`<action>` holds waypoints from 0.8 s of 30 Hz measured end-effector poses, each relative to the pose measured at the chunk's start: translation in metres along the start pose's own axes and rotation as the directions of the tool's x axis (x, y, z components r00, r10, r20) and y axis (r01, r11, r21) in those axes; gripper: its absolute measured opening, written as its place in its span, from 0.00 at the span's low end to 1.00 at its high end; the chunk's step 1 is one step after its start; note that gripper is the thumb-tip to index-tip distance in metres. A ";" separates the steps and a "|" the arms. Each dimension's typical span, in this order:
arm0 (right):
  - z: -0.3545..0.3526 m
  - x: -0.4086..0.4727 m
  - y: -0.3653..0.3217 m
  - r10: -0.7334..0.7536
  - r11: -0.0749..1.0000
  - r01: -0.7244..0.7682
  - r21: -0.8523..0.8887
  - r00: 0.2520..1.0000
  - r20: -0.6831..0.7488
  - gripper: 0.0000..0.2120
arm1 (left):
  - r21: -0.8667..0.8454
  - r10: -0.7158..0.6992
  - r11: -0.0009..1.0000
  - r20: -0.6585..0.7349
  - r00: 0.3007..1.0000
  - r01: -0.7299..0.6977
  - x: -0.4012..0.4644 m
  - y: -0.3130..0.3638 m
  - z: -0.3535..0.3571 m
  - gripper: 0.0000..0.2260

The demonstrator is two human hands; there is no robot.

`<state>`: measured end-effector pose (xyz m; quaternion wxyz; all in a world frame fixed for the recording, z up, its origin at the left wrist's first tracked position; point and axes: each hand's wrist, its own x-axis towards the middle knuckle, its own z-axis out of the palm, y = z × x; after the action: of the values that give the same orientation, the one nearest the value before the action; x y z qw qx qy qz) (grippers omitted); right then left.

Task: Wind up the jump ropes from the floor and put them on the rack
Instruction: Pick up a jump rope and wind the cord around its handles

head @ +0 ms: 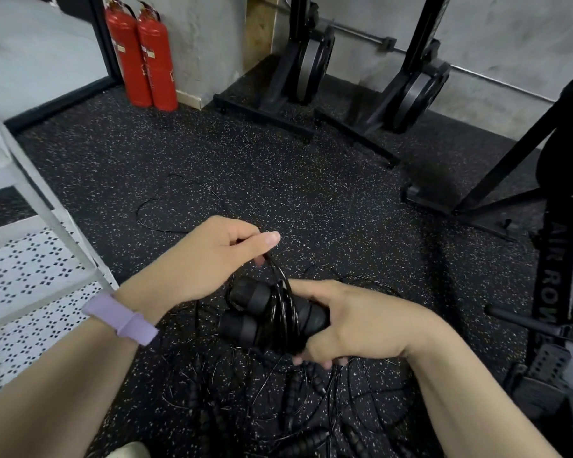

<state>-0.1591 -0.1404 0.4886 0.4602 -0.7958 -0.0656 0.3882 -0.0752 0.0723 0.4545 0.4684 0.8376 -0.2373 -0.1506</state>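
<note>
My right hand (348,322) grips the two black foam handles (252,309) of a jump rope, held side by side with several turns of thin black cord (283,304) wound round their middle. My left hand (219,256) pinches the cord just above the handles between thumb and fingers. The loose end of that cord (153,219) trails away in a loop on the speckled floor. Below my hands lies a tangled heap of other black jump ropes (295,414) with their handles. The white perforated metal rack (30,272) stands at the left edge.
Two red fire extinguishers (146,57) stand against the back wall. Black rowing machines (311,67) stand upright at the back, and another rower's frame (553,292) fills the right edge. The floor (311,200) is black rubber with white specks.
</note>
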 end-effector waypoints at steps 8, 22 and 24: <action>-0.003 -0.014 -0.001 -0.139 0.952 0.156 0.263 0.987 -0.084 0.46 | -0.566 -0.080 0.810 0.158 0.984 0.157 0.005 0.012 0.022 0.12; 0.002 0.002 -0.001 -0.368 0.725 0.470 0.504 0.882 -0.293 0.24 | -0.639 -0.097 0.756 0.102 0.990 0.140 0.002 0.021 0.042 0.13; 0.004 0.003 0.000 -0.358 0.709 0.475 0.522 0.880 -0.313 0.23 | -0.604 -0.114 0.787 0.057 0.992 0.125 0.002 0.023 0.042 0.16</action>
<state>-0.1594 -0.1362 0.4860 0.7615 -0.6124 -0.0777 0.1974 -0.0996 0.0309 0.4524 0.6995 0.6554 -0.1270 -0.2551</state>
